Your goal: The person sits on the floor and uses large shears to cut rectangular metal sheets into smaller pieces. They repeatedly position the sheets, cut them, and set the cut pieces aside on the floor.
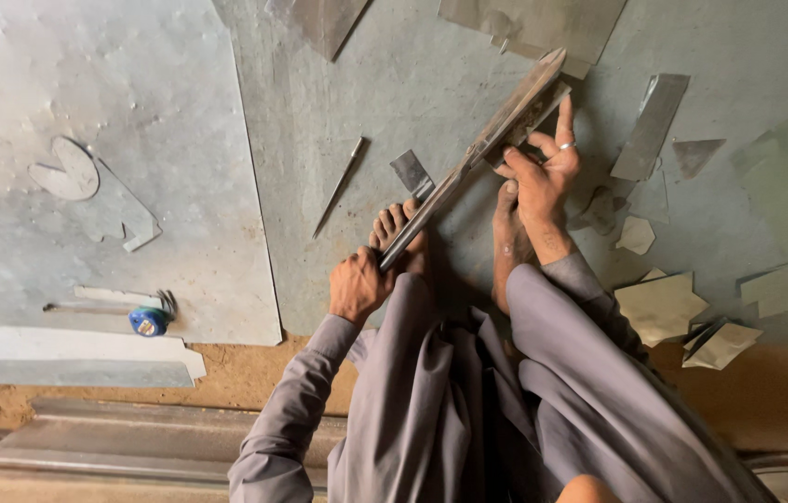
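Note:
I sit on the floor with both bare feet on a grey metal sheet (384, 84). My left hand (357, 284) is closed around the lower handle of long metal shears (468, 158), which slant up to the right past my left foot (398, 228). My right hand (543, 177), a ring on one finger, pinches a thin metal strip (538, 107) beside the shear blades, with the other fingers spread. My right foot (508, 237) lies just below that hand.
A pointed scriber (338, 186) and a small dark offcut (410, 172) lie left of the shears. A large sheet (87, 186) with cut-out shapes covers the left side; a blue tape measure (147, 321) rests at its lower edge. Several scraps (659, 307) lie at the right.

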